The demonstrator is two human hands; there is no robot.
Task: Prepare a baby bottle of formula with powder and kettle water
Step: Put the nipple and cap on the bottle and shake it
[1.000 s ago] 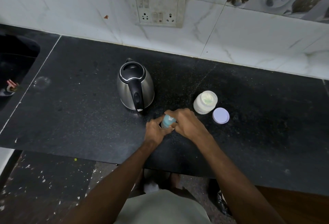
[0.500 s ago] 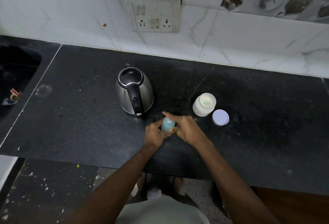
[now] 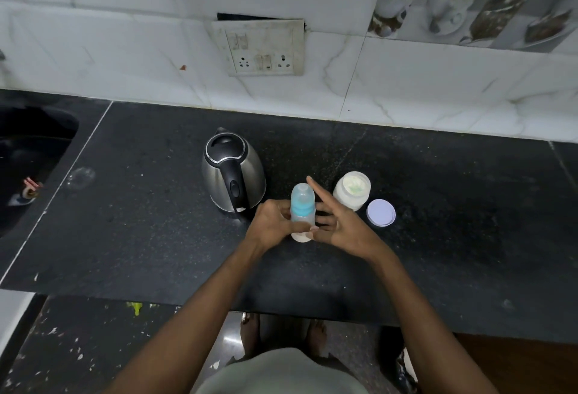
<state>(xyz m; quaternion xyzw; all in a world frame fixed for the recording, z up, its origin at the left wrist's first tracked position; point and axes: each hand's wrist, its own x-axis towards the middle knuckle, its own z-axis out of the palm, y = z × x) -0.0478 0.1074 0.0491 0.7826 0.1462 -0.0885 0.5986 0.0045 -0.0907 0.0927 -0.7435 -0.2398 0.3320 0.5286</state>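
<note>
Holding baby bottle [image 3: 302, 209] upright over black counter [image 3: 140, 237], my left hand [image 3: 271, 226] wrapped round its body. My right hand [image 3: 339, 228] open beside it, fingers spread, maybe brushing bottle, hard to tell. Kettle [image 3: 233, 171] just left; open powder jar [image 3: 352, 190] right, lid [image 3: 380, 212] beside jar.

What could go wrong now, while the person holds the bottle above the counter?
1. Only the left hand has a grip on the baby bottle; the right hand is open beside it, so the bottle might slip.
2. The powder jar stands open close to the right hand, its lid lying off; a careless move could tip it.
</note>
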